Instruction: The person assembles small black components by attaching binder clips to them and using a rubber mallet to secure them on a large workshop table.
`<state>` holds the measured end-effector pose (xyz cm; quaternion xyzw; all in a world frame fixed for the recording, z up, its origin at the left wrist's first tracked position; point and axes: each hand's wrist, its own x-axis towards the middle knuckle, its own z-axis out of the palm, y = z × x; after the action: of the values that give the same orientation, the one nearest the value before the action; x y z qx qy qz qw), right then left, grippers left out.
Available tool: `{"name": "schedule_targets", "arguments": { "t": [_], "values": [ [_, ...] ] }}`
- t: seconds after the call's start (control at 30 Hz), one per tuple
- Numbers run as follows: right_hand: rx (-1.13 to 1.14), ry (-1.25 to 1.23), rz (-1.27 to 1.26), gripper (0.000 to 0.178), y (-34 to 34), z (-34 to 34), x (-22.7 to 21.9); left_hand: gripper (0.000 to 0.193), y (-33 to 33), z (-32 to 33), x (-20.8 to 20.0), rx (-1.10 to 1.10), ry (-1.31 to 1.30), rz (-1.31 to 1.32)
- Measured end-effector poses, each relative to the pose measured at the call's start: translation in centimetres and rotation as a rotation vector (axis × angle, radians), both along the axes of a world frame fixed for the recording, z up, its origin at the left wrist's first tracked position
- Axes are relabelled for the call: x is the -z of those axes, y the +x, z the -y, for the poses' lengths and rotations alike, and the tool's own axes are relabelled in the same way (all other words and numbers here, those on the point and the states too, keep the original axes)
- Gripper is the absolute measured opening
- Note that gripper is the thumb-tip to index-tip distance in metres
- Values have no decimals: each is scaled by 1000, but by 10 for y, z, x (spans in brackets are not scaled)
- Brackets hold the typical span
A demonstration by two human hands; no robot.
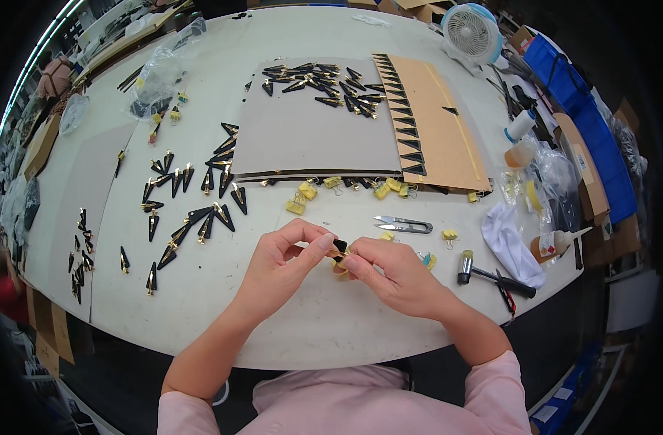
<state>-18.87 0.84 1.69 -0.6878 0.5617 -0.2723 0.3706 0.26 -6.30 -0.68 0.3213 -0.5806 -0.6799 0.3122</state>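
In front of me both hands meet over the white table [295, 330]. My left hand [284, 264] pinches a small black clip with gold metal [340, 245] between thumb and fingers. Against its lower end my right hand [393, 275] is closed, thumb and forefinger pressed together. A bit of yellow, which looks like a binder clip [338, 268], shows under the right fingertips; the fingers partly hide it. Just beyond the hands lie several yellow binder clips [296, 204] and thread snips [404, 225]. To the left are scattered many black triangular clips with gold ends [222, 217].
A grey board [309, 141] bears a pile of black clips; beside it a brown cardboard strip [436, 123] carries a row of them. At right are a hammer [491, 274], white cloth [509, 243], glue bottle [552, 245], blue bins [585, 123] and a fan [470, 35].
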Motion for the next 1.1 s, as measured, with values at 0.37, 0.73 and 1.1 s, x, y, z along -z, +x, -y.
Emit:
{"name": "schedule_targets", "arguments": {
  "t": [0.37,0.73,1.1],
  "values": [
    [11,221,368,30,-7,-6,26,13,-5,3,-3,-259,-449,80],
    [279,180,673,20,-5,-6,31,20,-10,-9,8,74,196,-54],
    [287,159,712,14,0,-5,30,15,-12,-15,10,-17,-24,9]
  ]
}}
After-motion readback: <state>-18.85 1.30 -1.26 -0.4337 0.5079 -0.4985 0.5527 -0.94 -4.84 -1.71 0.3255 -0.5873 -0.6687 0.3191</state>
